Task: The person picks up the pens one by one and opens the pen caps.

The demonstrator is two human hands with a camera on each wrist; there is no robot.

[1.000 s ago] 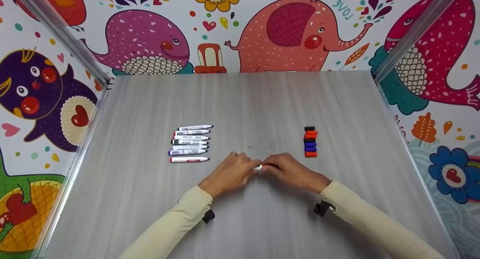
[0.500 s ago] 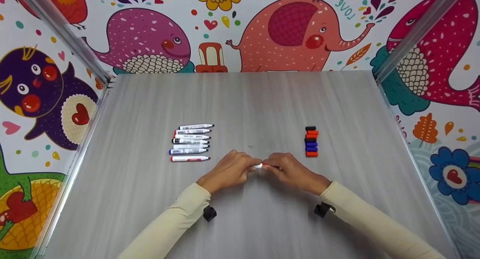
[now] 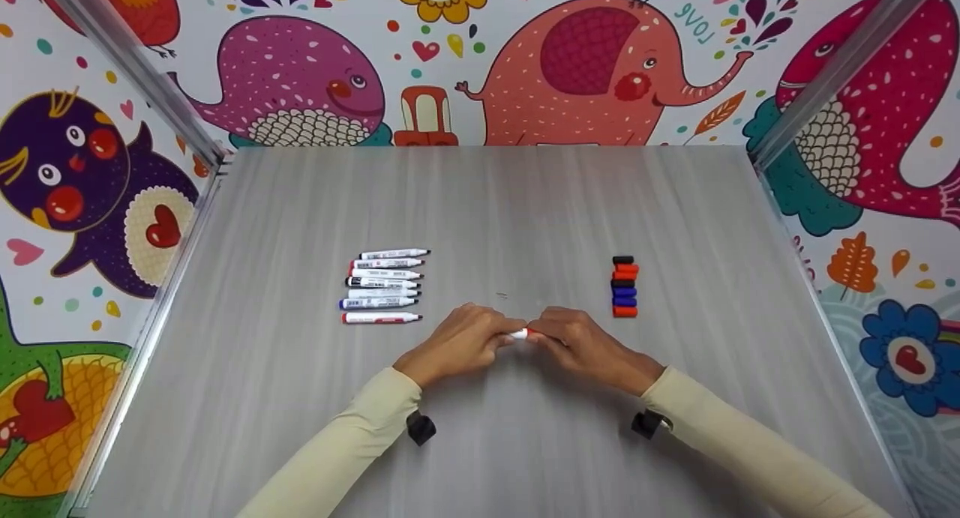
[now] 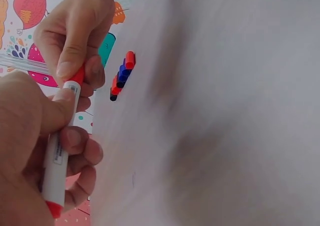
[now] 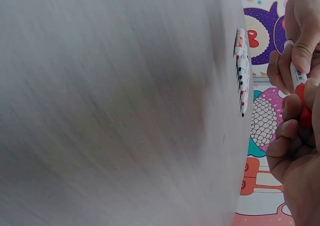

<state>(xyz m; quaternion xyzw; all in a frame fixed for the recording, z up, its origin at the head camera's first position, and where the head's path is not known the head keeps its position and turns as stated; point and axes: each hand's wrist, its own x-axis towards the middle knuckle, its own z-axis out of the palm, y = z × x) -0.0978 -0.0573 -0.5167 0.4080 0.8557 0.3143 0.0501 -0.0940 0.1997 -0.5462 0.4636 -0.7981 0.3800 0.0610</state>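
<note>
Over the near middle of the table my two hands meet at one white marker [image 4: 55, 173] with a red end plug. My left hand [image 3: 459, 344] grips its barrel, fingers curled round it. At the marker's other end, a red cap [image 5: 304, 105] is pinched between the thumb and fingers of my right hand [image 3: 589, 347]. Cap and barrel line up end to end, and the tip is out of sight. Left of my hands lies a column of uncapped markers [image 3: 384, 283], tips pointing right. To the right, loose caps [image 3: 624, 293] in black, red and blue form a short column.
The grey wood-grain table [image 3: 517, 218] has a small dark mark [image 3: 502, 295] just beyond my hands. Walls with cartoon animals [image 3: 577, 76] enclose its back and sides, with metal posts [image 3: 847, 68] at the back corners.
Both hands stay together at the marker, with only slight shifts of the fingers. A bit more of the red cap shows between them. The laid-out markers and caps have not moved.
</note>
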